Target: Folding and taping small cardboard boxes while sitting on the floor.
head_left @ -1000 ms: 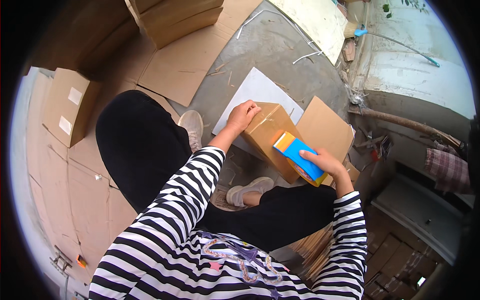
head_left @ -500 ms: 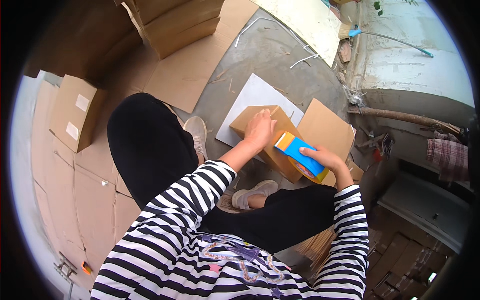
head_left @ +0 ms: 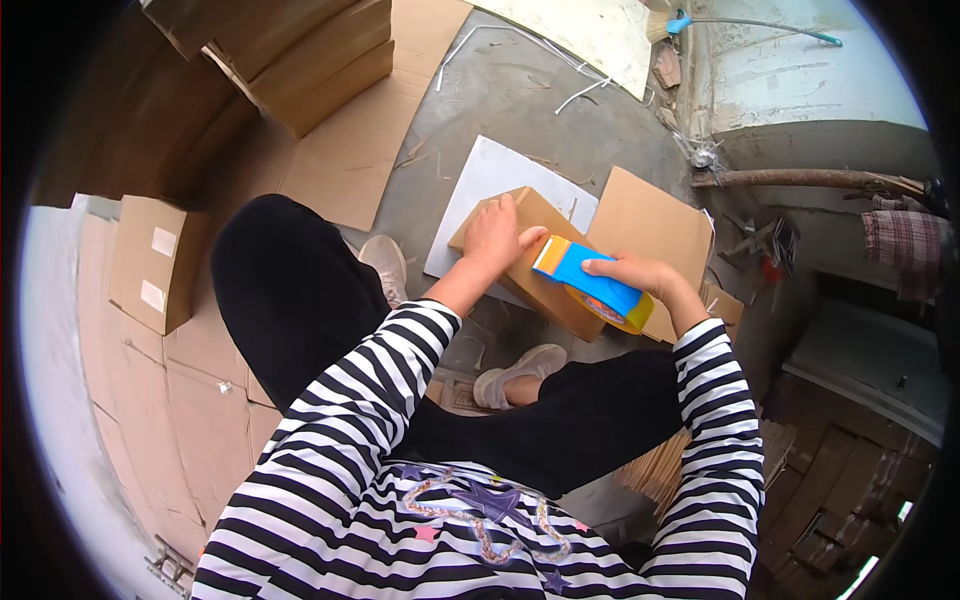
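Note:
A small brown cardboard box stands tilted in view between my feet, partly over a white flat board. My left hand holds its upper left part, fingers bent over the top and thumb stretched out to the right. In my right hand is a blue and yellow tape dispenser, gripped from the right with the thumb on top. The dispenser's orange and white front end is over the box, close to my left thumb. Whether it touches the box, I cannot tell.
A flat cardboard piece lies right of the box. A closed carton with two white labels sits far left, and large stacked cartons rise at the upper left. Flattened cardboard is stacked by my right knee.
My left hand has shifted on the box, and its thumb now spreads away from the fingers. The tape dispenser stays in my right hand, turned slightly flatter. The whole view has shifted a little.

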Available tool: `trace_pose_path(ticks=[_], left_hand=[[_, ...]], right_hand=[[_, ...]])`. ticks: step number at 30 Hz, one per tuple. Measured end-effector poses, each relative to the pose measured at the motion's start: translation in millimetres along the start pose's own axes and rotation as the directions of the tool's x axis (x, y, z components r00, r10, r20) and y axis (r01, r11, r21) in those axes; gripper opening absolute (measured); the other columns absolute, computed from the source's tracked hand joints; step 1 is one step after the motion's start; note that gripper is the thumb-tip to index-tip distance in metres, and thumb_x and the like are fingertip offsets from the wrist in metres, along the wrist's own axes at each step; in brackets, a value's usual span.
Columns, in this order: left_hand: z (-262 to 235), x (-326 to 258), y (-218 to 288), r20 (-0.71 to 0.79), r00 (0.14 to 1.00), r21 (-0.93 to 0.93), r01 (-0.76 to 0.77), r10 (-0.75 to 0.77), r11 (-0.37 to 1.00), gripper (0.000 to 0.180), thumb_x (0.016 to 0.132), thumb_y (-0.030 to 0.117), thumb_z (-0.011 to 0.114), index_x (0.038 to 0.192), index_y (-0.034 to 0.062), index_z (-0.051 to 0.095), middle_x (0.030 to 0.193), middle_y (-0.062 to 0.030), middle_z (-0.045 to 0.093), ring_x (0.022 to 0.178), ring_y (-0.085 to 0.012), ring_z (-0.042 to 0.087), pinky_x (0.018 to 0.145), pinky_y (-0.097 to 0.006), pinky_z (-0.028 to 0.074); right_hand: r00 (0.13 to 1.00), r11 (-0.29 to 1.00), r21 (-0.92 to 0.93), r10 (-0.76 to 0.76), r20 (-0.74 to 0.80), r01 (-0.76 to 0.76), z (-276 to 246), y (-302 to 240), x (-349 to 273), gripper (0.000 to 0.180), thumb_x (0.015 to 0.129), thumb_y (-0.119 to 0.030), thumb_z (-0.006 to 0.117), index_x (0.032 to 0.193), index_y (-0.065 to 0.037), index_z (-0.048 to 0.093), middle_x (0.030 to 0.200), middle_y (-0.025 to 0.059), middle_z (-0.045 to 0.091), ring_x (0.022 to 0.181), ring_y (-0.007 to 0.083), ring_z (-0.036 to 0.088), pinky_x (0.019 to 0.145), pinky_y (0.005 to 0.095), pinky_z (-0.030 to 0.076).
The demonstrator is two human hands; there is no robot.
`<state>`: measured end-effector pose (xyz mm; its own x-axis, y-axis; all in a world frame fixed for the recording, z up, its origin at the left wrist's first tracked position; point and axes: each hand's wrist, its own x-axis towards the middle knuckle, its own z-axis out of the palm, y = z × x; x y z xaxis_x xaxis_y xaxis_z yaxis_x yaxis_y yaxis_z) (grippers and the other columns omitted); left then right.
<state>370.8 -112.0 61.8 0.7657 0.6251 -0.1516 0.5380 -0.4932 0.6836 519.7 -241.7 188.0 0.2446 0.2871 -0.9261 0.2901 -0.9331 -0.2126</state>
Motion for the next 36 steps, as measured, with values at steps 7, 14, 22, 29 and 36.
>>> trace_pose_path(ticks=[7, 14, 22, 29, 36], left_hand=[[-6, 1, 4, 0.092, 0.994, 0.015, 0.062, -0.063, 0.998, 0.059, 0.081, 0.054, 0.054, 0.110, 0.0037, 0.049, 0.095, -0.0169, 0.063, 0.087, -0.0317, 0.061, 0.073, -0.041, 0.048], [1, 4, -5, 0.125, 0.978, 0.016, 0.169, -0.170, 0.985, 0.057, 0.085, 0.058, 0.041, 0.103, 0.0075, 0.059, 0.088, -0.0174, 0.064, 0.085, -0.0336, 0.061, 0.072, -0.043, 0.047], [7, 6, -9, 0.069, 0.980, 0.032, 0.186, -0.188, 0.982, 0.056, 0.088, 0.057, 0.035, 0.093, 0.0071, 0.061, 0.086, -0.0181, 0.064, 0.083, -0.0353, 0.061, 0.071, -0.045, 0.047], [12, 9, 10, 0.153, 0.958, 0.166, 0.218, -0.244, 0.962, 0.057, 0.089, 0.053, 0.037, 0.106, 0.0036, 0.057, 0.103, -0.0189, 0.061, 0.100, -0.0348, 0.056, 0.083, -0.046, 0.043], [73, -11, 50, 0.006, 0.838, 0.412, -0.498, 0.545, 0.763, 0.060, 0.089, 0.041, 0.040, 0.136, 0.0036, 0.031, 0.142, -0.0162, 0.029, 0.134, -0.0296, 0.019, 0.109, -0.048, 0.008]], right_hand=[[0.999, 0.995, -0.099, -0.027, -0.041, 0.023, 5, 33, 3, 0.073, 0.078, -0.059, 0.053, 0.116, 0.003, 0.053, 0.102, 0.0164, 0.061, 0.088, 0.0229, 0.060, 0.078, 0.0304, 0.047], [0.986, 0.995, 0.026, -0.097, -0.136, 0.101, 17, 88, -48, 0.070, 0.078, -0.062, 0.051, 0.104, 0.002, 0.061, 0.090, 0.0147, 0.063, 0.080, 0.0216, 0.060, 0.072, 0.0325, 0.047], [0.987, 0.985, 0.130, -0.098, -0.125, 0.114, 31, 158, -41, 0.069, 0.079, -0.060, 0.052, 0.107, 0.003, 0.058, 0.091, 0.0138, 0.063, 0.079, 0.0202, 0.060, 0.072, 0.0305, 0.048], [0.992, 0.988, 0.120, -0.083, -0.100, 0.095, 31, 186, 1, 0.082, 0.074, -0.070, 0.049, 0.103, 0.006, 0.059, 0.091, 0.0185, 0.063, 0.079, 0.0267, 0.062, 0.072, 0.0352, 0.049], [0.990, 0.985, 0.128, -0.109, -0.087, 0.120, 31, 176, 1, 0.080, 0.074, -0.068, 0.049, 0.101, 0.006, 0.060, 0.091, 0.0192, 0.063, 0.080, 0.0273, 0.062, 0.072, 0.0353, 0.048]])
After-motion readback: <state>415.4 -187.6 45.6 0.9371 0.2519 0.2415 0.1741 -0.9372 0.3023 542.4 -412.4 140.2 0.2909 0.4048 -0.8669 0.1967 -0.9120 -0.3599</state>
